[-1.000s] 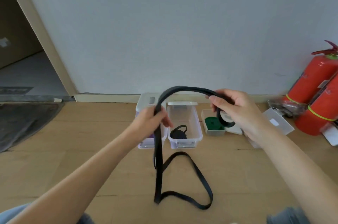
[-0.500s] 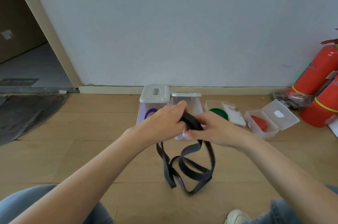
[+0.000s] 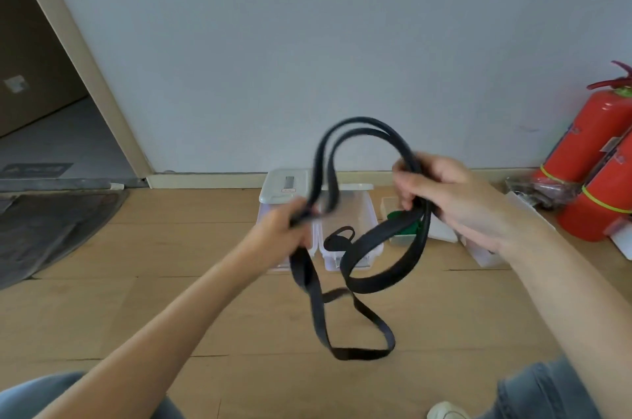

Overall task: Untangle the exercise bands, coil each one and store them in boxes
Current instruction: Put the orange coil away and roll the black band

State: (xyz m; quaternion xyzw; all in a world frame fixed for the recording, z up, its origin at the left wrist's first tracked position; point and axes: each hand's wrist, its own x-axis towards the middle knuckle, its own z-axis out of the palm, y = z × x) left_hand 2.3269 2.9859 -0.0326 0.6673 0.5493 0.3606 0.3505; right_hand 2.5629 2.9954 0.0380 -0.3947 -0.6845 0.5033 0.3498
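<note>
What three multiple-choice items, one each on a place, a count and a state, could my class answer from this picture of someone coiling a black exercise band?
1. Where do the fire extinguishers stand?
A. by the wall at right
B. in the doorway
C. between the boxes

2. How many fire extinguishers show?
A. one
B. two
C. four

3. What is the state of the black band?
A. coiled in a box
B. flat on the floor
C. held up in both hands

Key: 1 A, the fire extinguishers stand at the right wall. 2 B, two red cylinders show. 3 C, the left hand and right hand grip the black band, loops hanging.
</note>
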